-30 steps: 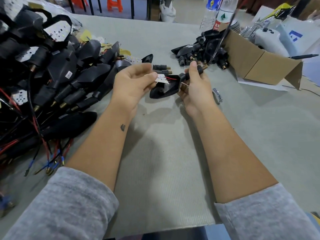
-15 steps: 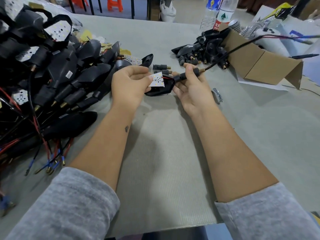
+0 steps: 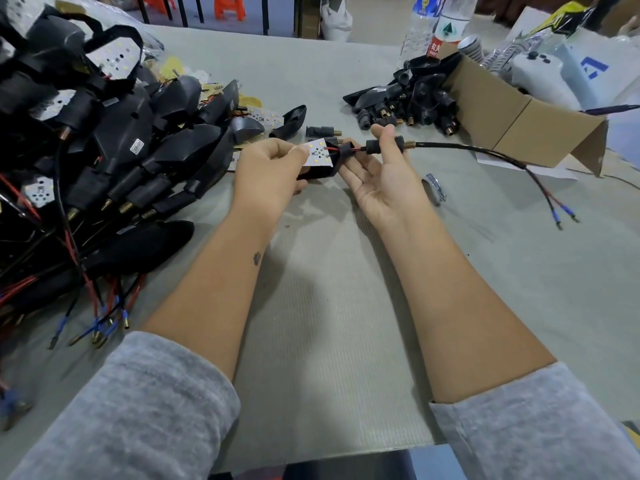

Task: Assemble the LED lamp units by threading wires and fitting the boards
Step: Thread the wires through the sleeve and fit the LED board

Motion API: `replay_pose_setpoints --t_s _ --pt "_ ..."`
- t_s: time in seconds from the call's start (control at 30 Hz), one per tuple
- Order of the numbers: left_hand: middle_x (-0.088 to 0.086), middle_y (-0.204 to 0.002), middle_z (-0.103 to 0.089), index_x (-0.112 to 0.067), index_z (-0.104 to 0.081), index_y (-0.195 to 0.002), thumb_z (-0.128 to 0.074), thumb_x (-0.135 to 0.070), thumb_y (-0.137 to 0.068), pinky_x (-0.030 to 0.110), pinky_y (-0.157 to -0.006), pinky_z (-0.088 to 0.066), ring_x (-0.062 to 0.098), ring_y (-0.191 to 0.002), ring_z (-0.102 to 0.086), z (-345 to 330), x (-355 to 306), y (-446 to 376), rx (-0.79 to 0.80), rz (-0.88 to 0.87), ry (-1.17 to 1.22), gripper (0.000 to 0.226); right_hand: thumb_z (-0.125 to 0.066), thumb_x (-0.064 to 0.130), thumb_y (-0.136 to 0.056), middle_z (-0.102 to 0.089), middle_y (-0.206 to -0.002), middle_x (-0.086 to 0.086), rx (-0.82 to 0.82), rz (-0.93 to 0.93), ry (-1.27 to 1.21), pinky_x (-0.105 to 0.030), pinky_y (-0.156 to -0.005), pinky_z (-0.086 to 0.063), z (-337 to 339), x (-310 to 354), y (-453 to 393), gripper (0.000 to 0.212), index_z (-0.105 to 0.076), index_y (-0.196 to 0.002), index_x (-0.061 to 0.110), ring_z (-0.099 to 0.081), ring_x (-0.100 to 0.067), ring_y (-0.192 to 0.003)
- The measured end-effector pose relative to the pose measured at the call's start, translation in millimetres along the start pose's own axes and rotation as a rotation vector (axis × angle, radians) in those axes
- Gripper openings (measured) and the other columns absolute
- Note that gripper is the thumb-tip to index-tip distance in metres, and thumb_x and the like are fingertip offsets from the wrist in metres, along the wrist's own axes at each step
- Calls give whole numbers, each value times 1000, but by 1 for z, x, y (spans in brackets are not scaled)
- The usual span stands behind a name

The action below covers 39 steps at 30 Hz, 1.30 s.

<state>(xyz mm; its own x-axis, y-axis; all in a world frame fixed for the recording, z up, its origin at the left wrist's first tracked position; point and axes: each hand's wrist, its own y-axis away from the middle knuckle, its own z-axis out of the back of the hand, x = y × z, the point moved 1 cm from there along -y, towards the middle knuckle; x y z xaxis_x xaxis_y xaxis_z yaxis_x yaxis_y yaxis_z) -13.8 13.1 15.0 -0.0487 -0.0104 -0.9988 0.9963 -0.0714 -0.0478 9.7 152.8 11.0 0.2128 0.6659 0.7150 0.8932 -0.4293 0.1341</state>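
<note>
Your left grip (image 3: 273, 174) pinches the LED board (image 3: 319, 152); your right grip (image 3: 384, 174) pinches the black sleeve (image 3: 377, 146).
Beyond the right grip, the cardboard box (image 3: 519, 126) spills black housings (image 3: 412, 98); bare bench (image 3: 329, 323) lies nearer you.

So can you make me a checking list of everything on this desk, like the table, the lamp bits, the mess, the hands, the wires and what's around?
Surface: grey table, bare in the middle.
Job's things: white LED board pinched over a black lamp housing; black threaded sleeve on the wire.
Clutter: heap of wired lamp units at left; smaller pile of black parts by a cardboard box; metal clip.
Grips: left hand pinches the board; right hand holds the sleeve, fingers partly spread.
Cables: black wire runs right, ending in blue-tipped leads.
Surroundings: water bottles, orange stools.
</note>
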Motion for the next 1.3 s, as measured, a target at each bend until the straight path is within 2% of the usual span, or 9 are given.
replay_pose_setpoints --t_s 0.17,0.27,0.47,0.6,0.7,0.83,0.93,1.1,1.3 --pt "-3 -70 -57 -27 -59 -67 -61 -29 -90 28 -67 -43 11 -66 -48 1 3 -3 -51 -140 -238 24 -48 32 -101 -66 -94 -23 8 -21 -50 -52 -92 -53 2 1 2 21 -55 -101 12 -66 -33 -93" --pt "-6 -64 -55 -26 -60 -69 -60 -26 -90 36 -73 -53 14 -64 -51 0 2 -1 -28 -113 -189 21 -47 34 -101 -66 -90 -21 17 -23 -75 -51 -96 -51 0 1 4 22 -54 -101 13 -65 -33 -97" --pt "20 -99 -66 -16 -50 -87 -63 -6 -90 37 -76 -61 20 -84 -70 -1 -4 3 -106 -127 129 17 -51 31 -100 -64 -85 -18 41 -66 -90 -45 -97 -52 -1 5 8 25 -58 -90 10 -65 -29 -88" --pt "9 -93 -65 -10 -51 -102 -63 -4 -91 21 -66 -55 7 -69 -64 2 -7 0 -70 -62 331 17 -56 33 -97 -50 -78 -3 10 -68 117 -20 -66 -50 2 9 9 24 -66 -85 15 -52 -11 -68" --pt "-1 -72 -67 -8 -66 -90 -59 -11 -95 20 -63 -53 4 -60 -58 5 -7 0 51 52 452 9 -55 29 -98 -41 -69 1 24 -61 206 -17 -55 -38 0 9 12 24 -66 -84 13 -39 -7 -56" --pt "6 -97 -70 -13 -65 -103 -56 -20 -98 28 -64 -57 15 -72 -71 9 -5 -2 86 119 466 12 -59 14 -96 -49 -70 -2 41 -44 132 -17 -49 -39 -5 8 13 8 -56 -98 7 -44 -8 -55" --pt "10 -100 -68 -6 -63 -111 -55 -14 -98 24 -62 -56 14 -70 -70 9 -6 -2 10 87 506 17 -57 14 -97 -52 -71 -3 60 -18 104 -17 -47 -43 -7 8 14 9 -51 -92 11 -49 -9 -54" --pt "6 -90 -67 -2 -64 -109 -57 -8 -97 20 -62 -54 10 -68 -66 14 -5 -5 -151 16 469 15 -31 40 -105 -60 -87 -11 116 -76 79 -24 -62 -55 -6 9 13 42 -58 -101 8 -62 -20 -71" --pt "4 -86 -66 2 -61 -116 -58 -6 -96 20 -60 -54 7 -64 -65 17 -3 -8 -219 6 489 22 -46 19 -103 -55 -73 -6 -53 30 128 -22 -57 -53 -1 4 7 21 -56 -92 4 -59 -13 -58"
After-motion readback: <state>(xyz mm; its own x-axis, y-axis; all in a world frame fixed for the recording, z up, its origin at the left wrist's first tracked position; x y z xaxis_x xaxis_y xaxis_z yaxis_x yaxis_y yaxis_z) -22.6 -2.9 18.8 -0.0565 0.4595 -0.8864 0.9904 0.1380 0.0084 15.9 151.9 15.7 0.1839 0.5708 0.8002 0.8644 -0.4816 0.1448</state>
